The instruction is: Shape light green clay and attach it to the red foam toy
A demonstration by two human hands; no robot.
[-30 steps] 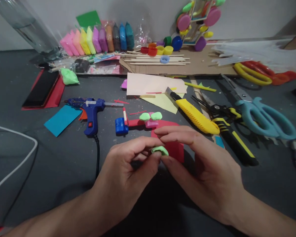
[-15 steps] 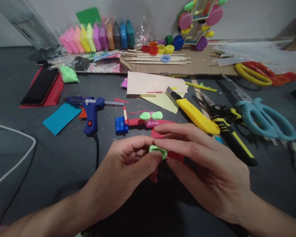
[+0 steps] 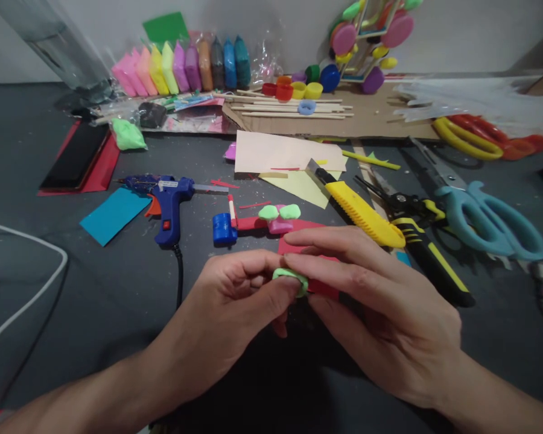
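I see my left hand [image 3: 226,313] and right hand [image 3: 380,307] meet at picture centre, both pinching a small green clay lump [image 3: 290,278] between fingertips. At twelve o'clock from it lies a red paper piece [image 3: 298,232]; at ten o'clock, the blue glue gun [image 3: 169,202]; at two o'clock, a yellow utility knife [image 3: 359,211].

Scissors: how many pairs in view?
3. The teal scissors lie on the right of the table; the yellow scissors and the red scissors lie side by side behind them, partly under clear plastic. More may be hidden.
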